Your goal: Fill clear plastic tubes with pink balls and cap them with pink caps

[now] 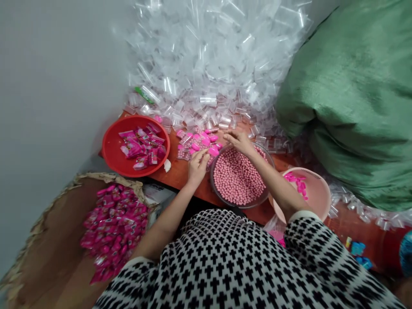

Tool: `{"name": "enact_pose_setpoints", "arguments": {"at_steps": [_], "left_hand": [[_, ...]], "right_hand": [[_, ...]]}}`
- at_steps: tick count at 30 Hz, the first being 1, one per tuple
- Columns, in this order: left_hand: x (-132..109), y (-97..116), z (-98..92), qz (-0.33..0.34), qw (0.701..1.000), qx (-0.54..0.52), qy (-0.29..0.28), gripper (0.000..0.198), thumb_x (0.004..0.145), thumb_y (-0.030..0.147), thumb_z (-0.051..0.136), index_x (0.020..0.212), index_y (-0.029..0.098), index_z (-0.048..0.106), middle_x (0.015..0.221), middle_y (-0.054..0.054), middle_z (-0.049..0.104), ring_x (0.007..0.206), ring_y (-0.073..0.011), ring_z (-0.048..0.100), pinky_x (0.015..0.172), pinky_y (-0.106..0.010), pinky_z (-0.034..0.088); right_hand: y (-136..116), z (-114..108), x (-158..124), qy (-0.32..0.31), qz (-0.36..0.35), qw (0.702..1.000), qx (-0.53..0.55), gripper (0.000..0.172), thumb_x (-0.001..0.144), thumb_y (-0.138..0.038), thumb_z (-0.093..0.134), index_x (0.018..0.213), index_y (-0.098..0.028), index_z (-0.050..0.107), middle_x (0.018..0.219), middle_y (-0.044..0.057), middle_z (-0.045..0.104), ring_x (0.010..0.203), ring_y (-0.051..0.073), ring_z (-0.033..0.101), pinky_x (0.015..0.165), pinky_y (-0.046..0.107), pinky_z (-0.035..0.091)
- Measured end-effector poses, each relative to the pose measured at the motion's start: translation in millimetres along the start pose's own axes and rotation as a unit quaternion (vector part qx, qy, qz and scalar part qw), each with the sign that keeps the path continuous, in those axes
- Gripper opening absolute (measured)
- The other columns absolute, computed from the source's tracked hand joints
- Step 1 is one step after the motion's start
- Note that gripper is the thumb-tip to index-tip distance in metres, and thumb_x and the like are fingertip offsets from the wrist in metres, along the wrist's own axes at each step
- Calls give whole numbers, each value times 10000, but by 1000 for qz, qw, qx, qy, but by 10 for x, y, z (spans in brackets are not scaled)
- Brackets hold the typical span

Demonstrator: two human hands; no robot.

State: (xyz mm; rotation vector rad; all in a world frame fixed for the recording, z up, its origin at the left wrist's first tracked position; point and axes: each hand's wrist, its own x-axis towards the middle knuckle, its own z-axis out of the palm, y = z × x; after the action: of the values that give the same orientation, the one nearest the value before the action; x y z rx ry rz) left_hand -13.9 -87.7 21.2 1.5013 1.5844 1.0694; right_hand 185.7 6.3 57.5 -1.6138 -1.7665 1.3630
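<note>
Pink-capped tubes (206,140) lay in a loose cluster on the desk (180,171), just beyond the person's hands and in front of the heap of clear empty tubes (209,64). Most of them lay flat with their long axes running roughly left to right or slightly slanted, but blur hid which way each cap pointed.

The left hand (198,164) rested palm down at the near edge of the cluster. Its fingers (202,155) were curled onto the tubes, though whether they gripped one could not be told. The right hand (240,141) sat over the far rim of the clear bowl (213,184) of pink balls (236,178), with its fingers (230,137) bunched. What they held, if anything, could not be told.

A red bowl (111,148) of pink packets (143,148) stood to the left, a pink bowl (317,193) to the right, and a green sack (350,98) behind it.
</note>
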Motion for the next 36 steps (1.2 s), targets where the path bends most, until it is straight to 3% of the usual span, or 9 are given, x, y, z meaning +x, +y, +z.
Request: {"name": "enact_pose_setpoints", "arguments": {"at_steps": [3,6,14,20,23,27,31,33,36], "left_hand": [[120,-185,-4,40,991,123,-24,298,927,356,517,1060,175,713,974,-90,728,969,-244,601,901,-396,465],[192,-288,88,71,972,215,-61,248,920,311,532,1059,219,716,997,-78,728,995,-266,570,910,-426,422],[301,-345,188,101,959,255,-77,305,899,281,568,1189,245,659,1130,-103,673,1022,-266,562,863,-405,423],[215,-142,83,130,980,154,9,324,949,303,494,1212,179,636,1088,-108,647,1035,-210,579,943,-355,456],[127,46,121,134,985,111,-6,326,960,315,476,1208,172,632,1085,-99,648,1036,-188,596,940,-326,476],[-73,233,277,115,988,69,-74,318,954,327,483,1191,183,639,1098,-91,663,1034,-184,618,942,-321,492],[-314,275,438,87,988,52,-116,295,931,309,514,1148,175,661,1079,-86,681,1007,-192,638,930,-338,507],[-410,270,479,69,989,56,-114,276,915,294,536,1122,175,674,1074,-83,689,998,-194,643,924,-339,512],[-506,268,481,52,990,65,-113,261,902,254,546,1110,173,682,1078,-81,696,997,-191,647,924,-327,512]], "right_hand": [[92,-27,530,-10,23,956,-293,311,933,-326,507,1135,-136,649,1044,145,705,1000,265,649,865,371,488],[137,75,859,-46,43,893,-445,348,953,-188,401,1248,-110,567,1141,204,668,1069,284,633,876,380,477],[205,88,1095,-64,46,885,-460,306,869,-184,514,1141,-99,625,1132,191,662,976,270,642,813,342,477],[291,-265,538,44,-115,965,-230,390,774,-371,655,1082,-142,583,1055,89,648,856,185,580,732,286,454],[269,-439,-7,50,-134,967,-211,409,779,-436,652,1071,-161,576,1035,78,645,832,181,568,720,291,453],[307,-544,-783,-27,-54,921,-385,351,806,-359,644,1087,-154,603,1070,128,646,987,261,570,800,340,447],[471,-277,-1244,-87,38,852,-515,270,909,-162,432,1076,-100,635,1108,227,629,1082,307,536,837,379,437],[562,-55,-1297,-107,37,862,-493,313,923,-127,371,1084,-101,638,1123,227,631,1079,286,548,832,356,439],[694,213,-1253,-87,60,922,-373,259,903,-184,467,1098,-171,638,1104,131,669,1014,227,598,817,297,443]]}}
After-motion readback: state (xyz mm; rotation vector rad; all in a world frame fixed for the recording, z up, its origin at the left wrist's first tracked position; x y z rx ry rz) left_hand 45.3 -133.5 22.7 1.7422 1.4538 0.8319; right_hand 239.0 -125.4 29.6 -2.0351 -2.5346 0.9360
